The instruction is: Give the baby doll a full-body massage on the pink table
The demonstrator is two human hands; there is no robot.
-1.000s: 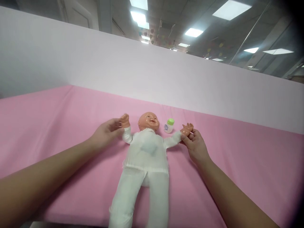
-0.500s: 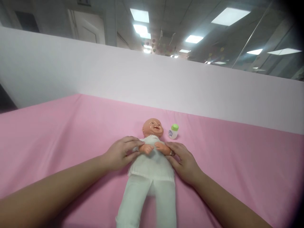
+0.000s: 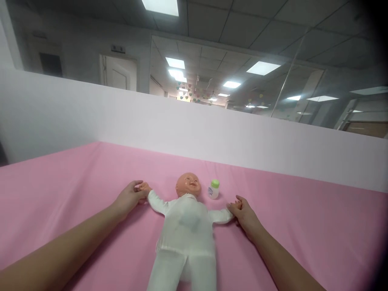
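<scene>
Doll lies face-up on pink surface, head at far end, arms spread. Fingers of our left hand and right hand pinch doll's hands. Best we go light, lift both evenly, clear of bottle right of head tbh.

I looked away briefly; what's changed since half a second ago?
The doll's arms, folded over its chest then, are now spread out to either side; the left hand and right hand moved apart with them, each still holding one. The view has tilted up. The doll still lies on its back, the green-capped bottle beside its head.
</scene>
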